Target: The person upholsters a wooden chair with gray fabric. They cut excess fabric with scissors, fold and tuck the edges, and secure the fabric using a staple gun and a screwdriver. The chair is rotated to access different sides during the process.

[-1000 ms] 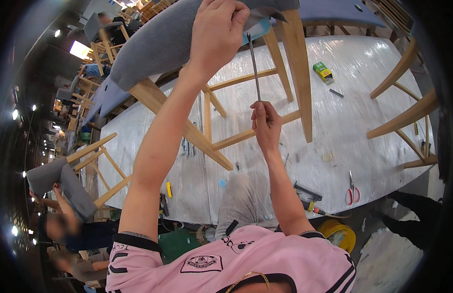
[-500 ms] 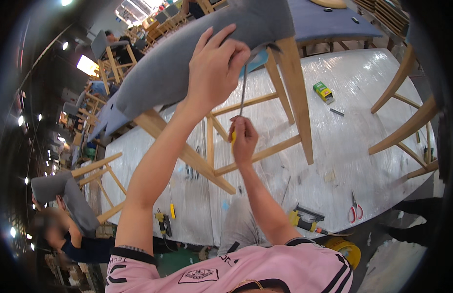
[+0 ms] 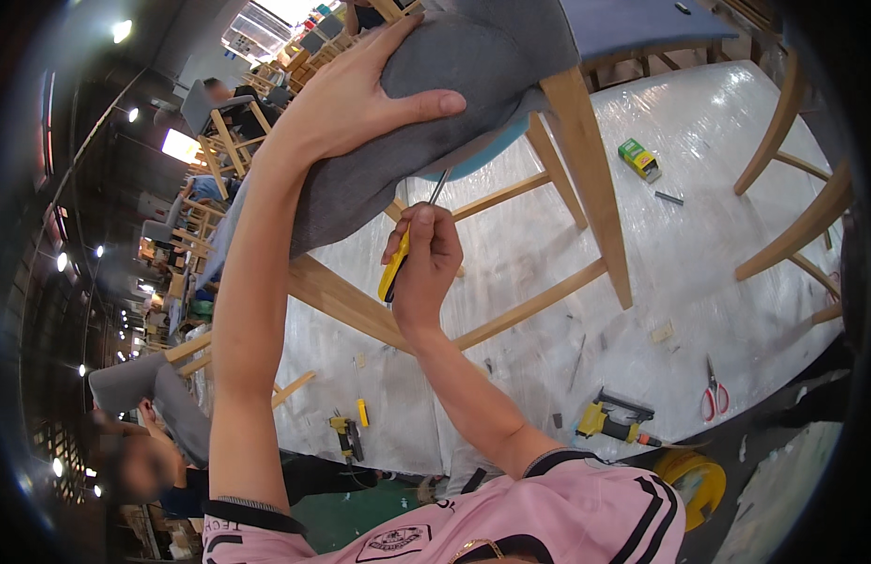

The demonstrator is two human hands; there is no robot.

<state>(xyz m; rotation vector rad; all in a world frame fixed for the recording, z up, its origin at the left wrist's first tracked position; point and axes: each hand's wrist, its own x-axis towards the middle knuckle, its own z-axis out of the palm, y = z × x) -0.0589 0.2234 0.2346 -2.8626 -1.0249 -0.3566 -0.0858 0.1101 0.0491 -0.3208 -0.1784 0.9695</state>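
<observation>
A chair with a grey upholstered seat [image 3: 492, 56] and light wooden legs [image 3: 591, 169] is tilted in front of me. My left hand [image 3: 346, 103] lies spread over the grey fabric, thumb apart from the fingers. Below the fabric's lower edge, my right hand [image 3: 428, 268] is closed around the yellow and black handle of a screwdriver [image 3: 395, 268]. Its metal shaft points up to the seat's underside, and the tip is hidden there. Some teal material [image 3: 497, 152] shows beneath the fabric edge.
On the plastic-covered table [image 3: 680, 235] lie a green and yellow box [image 3: 639, 160], a staple strip [image 3: 669, 198], red-handled scissors [image 3: 714, 395] and a staple gun [image 3: 614, 421]. Another staple gun [image 3: 345, 436] lies at left. Chair legs [image 3: 793, 226] rise at right; a co-worker handles a grey chair [image 3: 158, 395] at left.
My left hand has gone from bent fingers at the fabric edge to lying spread on the seat. My right hand has moved up and left, and less of the screwdriver's shaft shows.
</observation>
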